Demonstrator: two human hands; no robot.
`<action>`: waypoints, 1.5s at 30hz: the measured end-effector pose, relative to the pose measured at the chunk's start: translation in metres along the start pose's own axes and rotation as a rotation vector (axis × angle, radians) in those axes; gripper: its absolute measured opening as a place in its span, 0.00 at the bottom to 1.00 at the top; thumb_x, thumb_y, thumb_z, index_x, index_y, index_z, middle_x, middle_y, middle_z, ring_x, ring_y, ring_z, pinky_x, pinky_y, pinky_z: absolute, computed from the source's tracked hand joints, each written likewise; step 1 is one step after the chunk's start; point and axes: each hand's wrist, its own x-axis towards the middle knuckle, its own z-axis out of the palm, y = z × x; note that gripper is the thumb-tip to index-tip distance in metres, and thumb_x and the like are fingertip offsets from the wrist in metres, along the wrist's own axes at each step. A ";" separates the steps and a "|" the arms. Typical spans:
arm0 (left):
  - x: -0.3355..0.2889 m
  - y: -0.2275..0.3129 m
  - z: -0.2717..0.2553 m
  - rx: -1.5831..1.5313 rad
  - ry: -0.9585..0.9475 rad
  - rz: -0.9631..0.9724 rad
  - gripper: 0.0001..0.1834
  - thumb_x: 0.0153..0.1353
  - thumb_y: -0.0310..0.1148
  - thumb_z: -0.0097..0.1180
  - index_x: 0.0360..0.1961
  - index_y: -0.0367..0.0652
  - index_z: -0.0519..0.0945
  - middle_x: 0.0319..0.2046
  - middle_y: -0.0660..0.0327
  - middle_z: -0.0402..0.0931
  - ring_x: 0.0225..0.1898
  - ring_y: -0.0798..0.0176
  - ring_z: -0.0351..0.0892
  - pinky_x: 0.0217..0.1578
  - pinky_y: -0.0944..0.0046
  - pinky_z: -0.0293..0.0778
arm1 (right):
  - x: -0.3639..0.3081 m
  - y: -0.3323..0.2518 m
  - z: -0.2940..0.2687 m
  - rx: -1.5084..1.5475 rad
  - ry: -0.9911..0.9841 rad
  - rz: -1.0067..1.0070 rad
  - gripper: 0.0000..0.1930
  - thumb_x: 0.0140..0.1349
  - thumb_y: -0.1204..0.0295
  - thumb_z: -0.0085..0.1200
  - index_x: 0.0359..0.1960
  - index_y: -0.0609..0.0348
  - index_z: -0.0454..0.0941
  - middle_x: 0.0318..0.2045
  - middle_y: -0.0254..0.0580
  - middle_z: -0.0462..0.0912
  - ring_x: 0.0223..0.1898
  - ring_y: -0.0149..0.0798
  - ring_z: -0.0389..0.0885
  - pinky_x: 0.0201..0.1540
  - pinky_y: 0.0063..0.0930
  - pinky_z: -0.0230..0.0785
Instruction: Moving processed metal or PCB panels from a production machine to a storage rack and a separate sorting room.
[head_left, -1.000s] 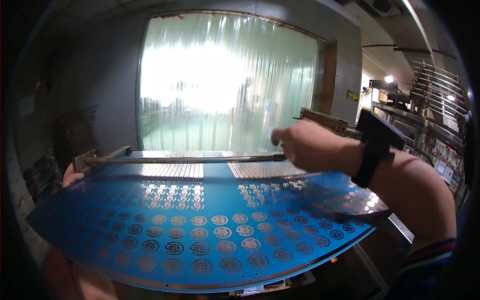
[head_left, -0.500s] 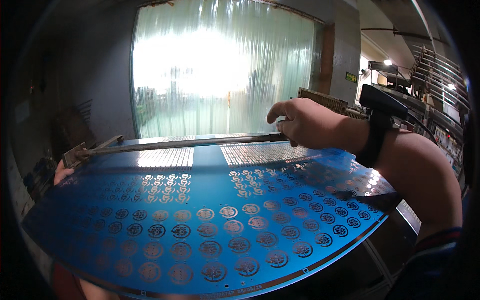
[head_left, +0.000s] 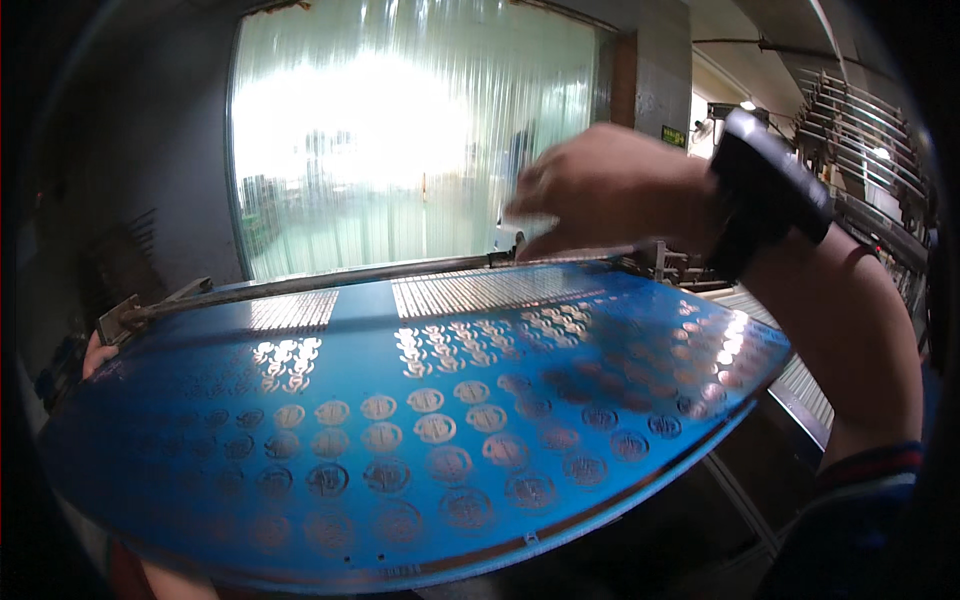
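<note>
A large blue panel (head_left: 365, 360) with rows of round and curved copper-coloured patterns spreads out before me. At its far left corner, the fingers of my left hand (head_left: 97, 355) are closed on the edge beside a metal end bracket (head_left: 120, 322); the panel hides the rest of that hand. A long thin bar (head_left: 330, 284) runs along the far edge. Above the bar's right part hovers my right hand (head_left: 600, 190), blurred, its thumb and fingers apart with nothing visible between them. Just below its fingertips, a small dark clip (head_left: 503, 258) sits on the bar.
A translucent strip curtain (head_left: 340, 210) with bright light behind it hangs beyond the panel. Metal racks (head_left: 865, 140) stand at the right. A ribbed pale surface (head_left: 800, 400) lies past the panel's right edge. My right wrist carries a black strapped device (head_left: 770, 190).
My right hand has lifted off the bar and moved slightly up and left. In view, the panel and curtain have shifted left. My left hand keeps its place at the panel's corner.
</note>
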 end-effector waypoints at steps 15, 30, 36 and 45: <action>-0.006 -0.007 -0.025 -0.022 -0.178 -0.061 0.21 0.73 0.37 0.47 0.61 0.37 0.71 0.55 0.50 0.75 0.53 0.59 0.79 0.54 0.62 0.77 | -0.233 -0.236 0.231 1.293 0.488 1.061 0.47 0.70 0.73 0.54 0.78 0.53 0.30 0.46 0.44 0.74 0.45 0.36 0.76 0.52 0.32 0.70; -0.066 0.058 0.050 0.471 -0.693 -0.713 0.36 0.61 0.40 0.66 0.67 0.39 0.68 0.46 0.47 0.80 0.47 0.54 0.80 0.51 0.57 0.73 | -0.152 -0.123 0.234 0.828 0.077 1.121 0.36 0.62 0.50 0.60 0.61 0.70 0.73 0.54 0.66 0.80 0.57 0.56 0.80 0.60 0.42 0.70; -0.055 0.079 0.081 0.529 -1.028 -0.600 0.29 0.62 0.39 0.63 0.61 0.37 0.72 0.51 0.47 0.78 0.52 0.52 0.77 0.54 0.55 0.71 | -0.153 -0.094 0.256 0.938 -0.145 1.168 0.28 0.65 0.50 0.56 0.51 0.66 0.81 0.47 0.61 0.84 0.51 0.56 0.83 0.56 0.40 0.73; -0.083 0.189 0.128 0.237 -1.135 -0.419 0.27 0.65 0.46 0.59 0.59 0.37 0.75 0.53 0.52 0.76 0.55 0.57 0.76 0.58 0.60 0.68 | -0.272 -0.024 0.175 0.533 0.265 0.954 0.22 0.71 0.57 0.53 0.58 0.60 0.78 0.44 0.55 0.85 0.47 0.45 0.84 0.52 0.38 0.73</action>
